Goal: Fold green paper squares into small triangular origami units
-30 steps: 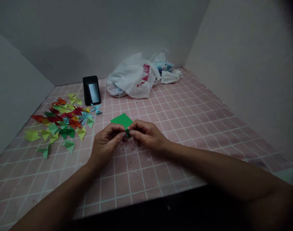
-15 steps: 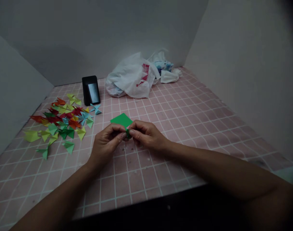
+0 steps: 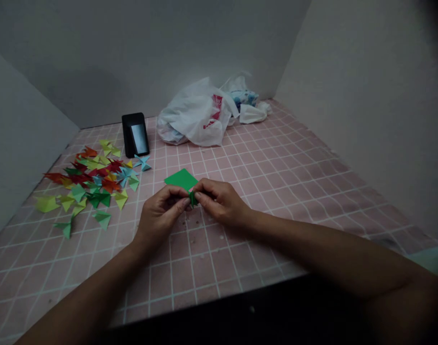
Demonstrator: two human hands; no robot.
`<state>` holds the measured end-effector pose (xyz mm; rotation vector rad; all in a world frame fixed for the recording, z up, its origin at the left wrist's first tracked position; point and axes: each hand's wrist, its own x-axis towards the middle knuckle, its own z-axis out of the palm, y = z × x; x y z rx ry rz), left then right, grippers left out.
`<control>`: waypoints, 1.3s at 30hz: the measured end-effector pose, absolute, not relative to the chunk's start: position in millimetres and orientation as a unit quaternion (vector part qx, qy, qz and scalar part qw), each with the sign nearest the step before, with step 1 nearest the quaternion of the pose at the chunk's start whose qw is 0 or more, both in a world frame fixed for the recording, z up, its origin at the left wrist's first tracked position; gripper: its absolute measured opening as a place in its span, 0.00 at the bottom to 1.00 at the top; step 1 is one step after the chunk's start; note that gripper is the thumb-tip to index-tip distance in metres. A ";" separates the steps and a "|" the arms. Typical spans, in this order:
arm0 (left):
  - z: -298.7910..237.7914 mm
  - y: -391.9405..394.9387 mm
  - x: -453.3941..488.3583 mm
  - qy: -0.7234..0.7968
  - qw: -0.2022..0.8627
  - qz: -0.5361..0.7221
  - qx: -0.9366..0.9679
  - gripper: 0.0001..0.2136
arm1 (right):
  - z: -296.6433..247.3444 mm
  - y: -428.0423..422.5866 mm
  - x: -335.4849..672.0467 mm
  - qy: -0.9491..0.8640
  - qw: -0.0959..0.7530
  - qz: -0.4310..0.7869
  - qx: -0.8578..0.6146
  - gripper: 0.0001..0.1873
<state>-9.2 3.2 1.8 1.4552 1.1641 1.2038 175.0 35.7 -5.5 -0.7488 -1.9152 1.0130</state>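
Observation:
Between my two hands is a small piece of folded green paper (image 3: 192,200), partly covered by the fingers. My left hand (image 3: 164,207) pinches its left side with thumb and forefinger. From the right, my right hand (image 3: 219,200) grips the other side, thumb uppermost. Just beyond the fingertips a flat sheet of green paper (image 3: 181,179) lies on the table, its near corner hidden by the hands. To the left spreads a pile of folded paper figures (image 3: 97,177) in red, orange, yellow, blue and green.
A black phone (image 3: 135,135) leans upright behind the paper figures. Toward the back wall sit a crumpled white plastic bag (image 3: 193,115) with red print and a blue-patterned packet (image 3: 245,97). Pink checked cloth (image 3: 276,182) covers the table, with walls on three sides.
The fingertips have drawn slightly apart, and more of the folded green paper shows between them. Everything else lies as before.

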 end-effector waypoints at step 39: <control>0.0 1.3 -6.0 0.438 0.429 0.500 0.612 0.06 | -6.7 31.8 168.5 -0.631 0.402 0.568 -0.343 0.06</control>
